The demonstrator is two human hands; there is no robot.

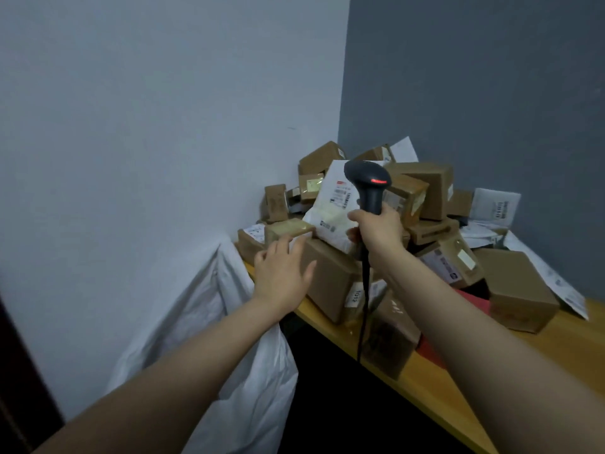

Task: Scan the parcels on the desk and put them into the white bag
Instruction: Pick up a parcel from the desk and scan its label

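Dozens of parcels (425, 204) are heaped in the corner of the room, mostly brown cardboard boxes with some white mailers among them. They cover the far end of a wooden desk (458, 388) that runs along the grey wall (491, 77).

The person's right hand (379, 232) is wrapped round the handle of a dark scanner (370, 191) and holds it upright in front of the pile. A red strip glows on the scanner's head, and its black cable (364, 306) hangs down past the desk's front edge. Just behind the scanner a white mailer (334, 204) leans on the boxes with its printed label facing out. I cannot tell whether the fingers of that hand also touch the mailer's lower edge.

The left hand (281, 270) is stretched out flat, fingers straight and spread, holding nothing. It is over the near corner of a large brown box (330, 280) at the desk's left end, and its fingertips are just short of a smaller box (288, 229). Whether it rests on the cardboard is unclear.

The white bag (203, 322) hangs slack beside the desk's left end, against the pale wall (147, 109) and under the left forearm. On the right another brown box (520, 290) sits near the desk's front edge, with something red (474, 301) beside it.
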